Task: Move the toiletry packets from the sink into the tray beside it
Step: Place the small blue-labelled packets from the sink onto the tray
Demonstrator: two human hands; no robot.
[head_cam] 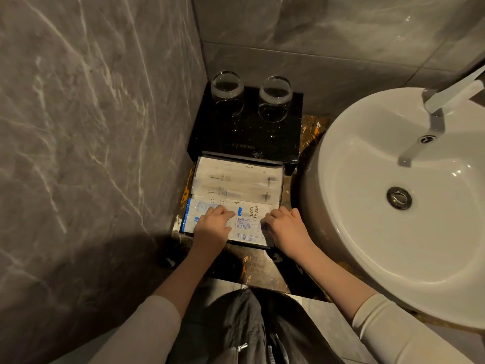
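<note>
A grey veined stone wall fills the left side. Beside it, a shallow black tray sits on the dark marbled desk, holding flat, glossy toiletry packets whose long axes run left to right across the tray, stacked one behind another. The nearest packet is printed "TOOTH BRUSH" with a blue strip at its left end. The left hand lies on this packet, its grip flat with fingers pressed together pointing right. The right hand rests at the packet's right end by the tray edge, its grip curled on that end. Behind the tray, two clear round glasses stand on a black speckled block. At right, the smooth white round sink shows only its metal drain
</note>
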